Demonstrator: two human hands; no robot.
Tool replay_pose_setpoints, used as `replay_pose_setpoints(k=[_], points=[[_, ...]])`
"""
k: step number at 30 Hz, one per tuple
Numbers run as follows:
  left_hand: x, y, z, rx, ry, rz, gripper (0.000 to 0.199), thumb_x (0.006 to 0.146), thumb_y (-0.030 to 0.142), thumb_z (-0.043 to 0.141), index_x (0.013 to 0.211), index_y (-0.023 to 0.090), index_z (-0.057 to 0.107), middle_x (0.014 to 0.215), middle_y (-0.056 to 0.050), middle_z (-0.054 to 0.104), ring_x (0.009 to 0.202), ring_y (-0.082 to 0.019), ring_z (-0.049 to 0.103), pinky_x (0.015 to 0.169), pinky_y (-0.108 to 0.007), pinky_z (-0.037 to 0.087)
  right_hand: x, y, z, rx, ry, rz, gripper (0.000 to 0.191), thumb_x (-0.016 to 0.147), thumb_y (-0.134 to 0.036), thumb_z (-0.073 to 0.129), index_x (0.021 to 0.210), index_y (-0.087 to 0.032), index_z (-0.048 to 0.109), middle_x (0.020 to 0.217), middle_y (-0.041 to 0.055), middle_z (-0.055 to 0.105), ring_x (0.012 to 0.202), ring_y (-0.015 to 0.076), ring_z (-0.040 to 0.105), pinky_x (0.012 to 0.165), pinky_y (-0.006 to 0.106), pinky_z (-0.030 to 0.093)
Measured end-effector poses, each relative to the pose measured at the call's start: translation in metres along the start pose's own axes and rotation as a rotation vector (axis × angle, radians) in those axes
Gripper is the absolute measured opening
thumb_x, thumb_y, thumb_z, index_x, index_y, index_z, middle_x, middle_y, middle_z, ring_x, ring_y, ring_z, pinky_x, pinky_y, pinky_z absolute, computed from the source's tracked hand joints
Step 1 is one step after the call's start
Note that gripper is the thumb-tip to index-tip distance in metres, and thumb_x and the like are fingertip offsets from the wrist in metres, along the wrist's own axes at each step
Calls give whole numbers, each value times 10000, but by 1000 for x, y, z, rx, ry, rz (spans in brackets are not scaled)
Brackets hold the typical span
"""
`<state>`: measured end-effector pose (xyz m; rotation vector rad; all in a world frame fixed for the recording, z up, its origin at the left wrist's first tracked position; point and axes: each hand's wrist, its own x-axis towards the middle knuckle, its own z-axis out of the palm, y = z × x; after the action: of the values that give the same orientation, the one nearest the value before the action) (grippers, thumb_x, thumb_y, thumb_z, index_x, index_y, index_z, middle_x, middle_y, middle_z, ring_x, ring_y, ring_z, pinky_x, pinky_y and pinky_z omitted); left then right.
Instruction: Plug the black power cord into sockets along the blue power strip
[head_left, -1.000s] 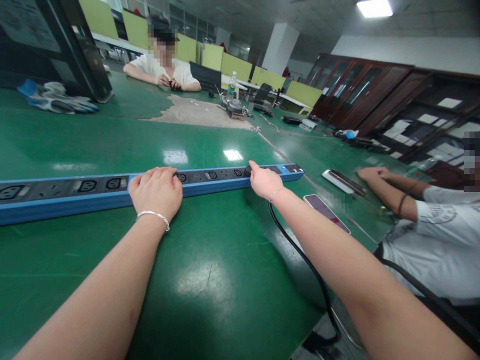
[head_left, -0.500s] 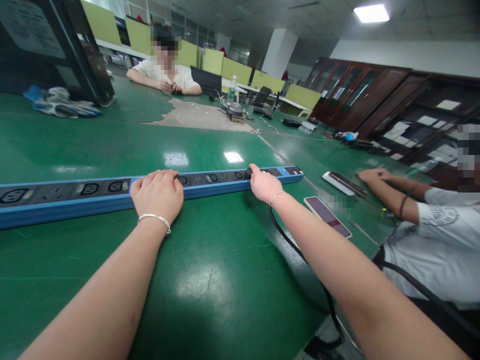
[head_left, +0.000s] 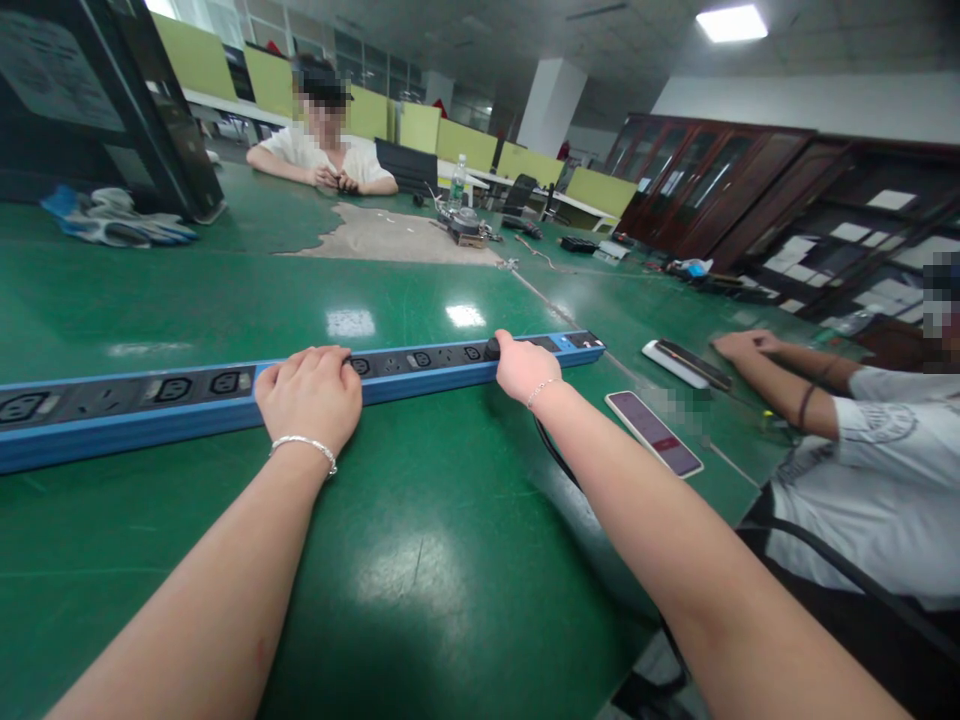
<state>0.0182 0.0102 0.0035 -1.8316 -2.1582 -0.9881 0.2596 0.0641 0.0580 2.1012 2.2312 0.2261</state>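
Note:
A long blue power strip [head_left: 165, 424] with black sockets lies across the green table [head_left: 427, 480]. My left hand [head_left: 311, 400] is wrapped over its middle, fingers curled across the top and covering some sockets. Farther right, my right hand [head_left: 527, 370] is closed around a black plug [head_left: 493, 348] at the strip's sockets. Most of the plug is hidden by the hand, so I cannot tell how deep it sits. A black cable [head_left: 555, 452] hangs from below that hand and passes behind my forearm.
A phone [head_left: 655, 432] and a white bar-shaped object [head_left: 675, 364] lie to the right, near a seated person's arms [head_left: 795, 385]. Gloves [head_left: 120, 218] rest by a black case [head_left: 90, 110] at the left. Another person [head_left: 322, 160] sits across the table, near a bottle [head_left: 457, 182].
Both hands keep their places on the strip and plug. The whole view has shifted slightly, and less of the black cable shows beside my right forearm.

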Motion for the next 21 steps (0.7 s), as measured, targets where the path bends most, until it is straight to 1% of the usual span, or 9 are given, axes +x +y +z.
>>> replay_pose_setpoints(k=[4,8,12,16,19,21], points=[[-1,-1,1,3,4,2,372,872,339,301,1037,263,626,1143,-60,649,1132,-261,521,984,-441,263,7,2,-6,-19,-23,-33,438,824,-160,368,1246,-176,484,978,162,668,885,276,653,743,370,485],[-1,-1,1,6,7,8,376,875,339,299,1040,253,626,1143,-69,649,1130,-263,523,981,-442,268,11,3,-10,-18,-27,-62,424,805,-148,394,1208,-182,519,995,159,665,903,279,646,761,382,482],[0,-1,2,25,8,14,374,874,337,298,1039,260,625,1141,-61,651,1123,-259,528,975,-437,274,15,2,-18,-20,-82,-77,405,788,-154,439,1172,-187,562,1027,151,662,925,269,639,765,368,486],[1,-2,2,33,6,10,378,876,336,287,1036,259,621,1139,-57,650,1125,-247,529,974,-427,276,21,3,-22,-14,-116,-100,427,764,-154,484,1179,-192,575,1067,138,655,959,258,629,797,350,480],[0,-1,1,29,10,9,366,876,336,297,1030,262,620,1138,-54,651,1128,-248,527,977,-429,276,24,7,-18,25,-109,-103,454,766,-161,483,1211,-204,559,1064,126,662,952,256,631,802,344,478],[0,-1,1,18,13,2,363,874,333,300,1028,260,621,1135,-57,652,1128,-249,526,982,-432,271,24,11,-14,83,-94,-100,450,795,-199,467,1239,-211,540,1072,117,663,956,249,630,819,336,470]])
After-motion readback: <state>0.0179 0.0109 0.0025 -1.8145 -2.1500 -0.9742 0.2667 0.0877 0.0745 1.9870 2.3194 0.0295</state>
